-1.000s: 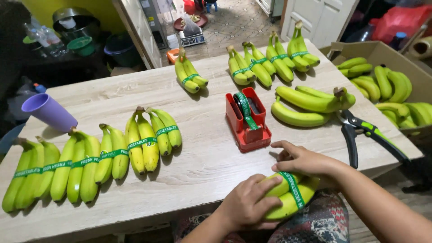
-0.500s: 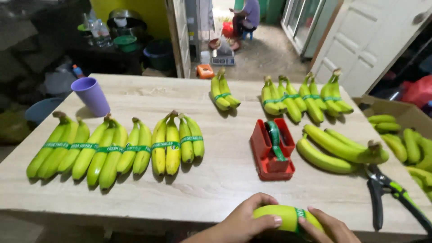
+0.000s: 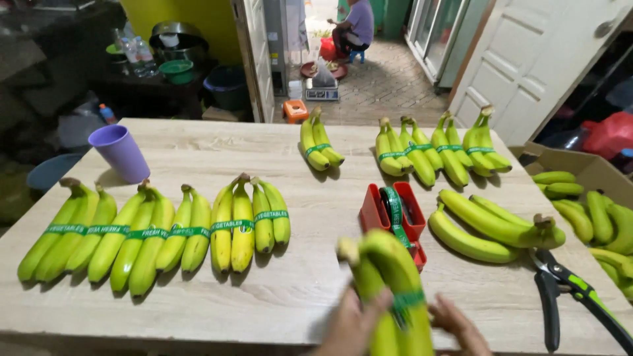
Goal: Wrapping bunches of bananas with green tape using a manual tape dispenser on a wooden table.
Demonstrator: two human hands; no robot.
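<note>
My left hand grips a small bunch of green bananas bound with green tape, lifted upright above the near edge of the wooden table. My right hand touches the bunch's right side at the tape band. Just behind the bunch stands a red tape dispenser with a green tape roll. Both hands are cut off by the bottom of the frame.
Several taped banana bunches lie in a row at left, more at the back right, and an untaped bunch beside the dispenser. A purple cup stands back left. Pruning shears lie at right; a cardboard box of bananas sits beyond. A person sits in the far doorway.
The banana bunch has been raised from lying low at the table's near edge to upright above it. Both hands stayed on it. The view tilted up.
</note>
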